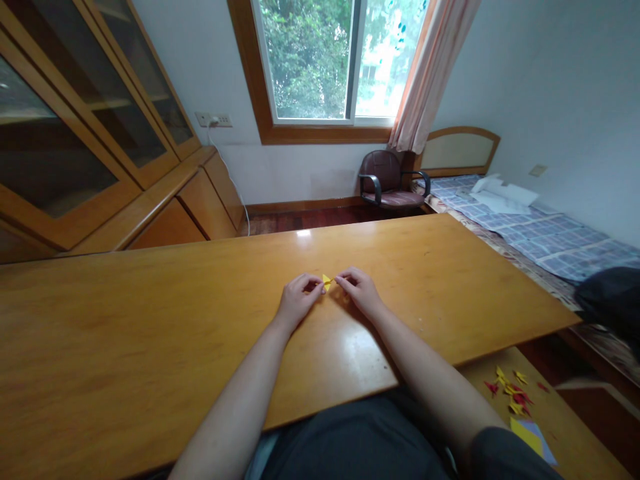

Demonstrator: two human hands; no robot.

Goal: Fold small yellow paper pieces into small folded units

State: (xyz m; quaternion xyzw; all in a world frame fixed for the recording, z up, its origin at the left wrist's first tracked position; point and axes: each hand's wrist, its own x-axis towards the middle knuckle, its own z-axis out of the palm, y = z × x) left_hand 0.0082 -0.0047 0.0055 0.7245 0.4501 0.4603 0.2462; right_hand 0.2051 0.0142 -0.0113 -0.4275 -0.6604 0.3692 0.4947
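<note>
Fingers (349,273) on folded yellow paper (327,283)

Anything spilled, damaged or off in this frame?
Nothing major. A few tiny specks mark the tabletop beside the right forearm, too small to identify. On the lower surface, red and yellow folded pieces lie jumbled. The held yellow piece is too small to check for damage.

1. Daylight enters through the window (306,63), its right pane (377,80) washed out.
2. White glare marks the table (125,320) between my forearms (425,363).
3. Soft shadow lies under my right hand (362,291).
4. The cabinet (150,203) stretches leftward; my yellow paper (327,281) seems slightly blurred.
</note>
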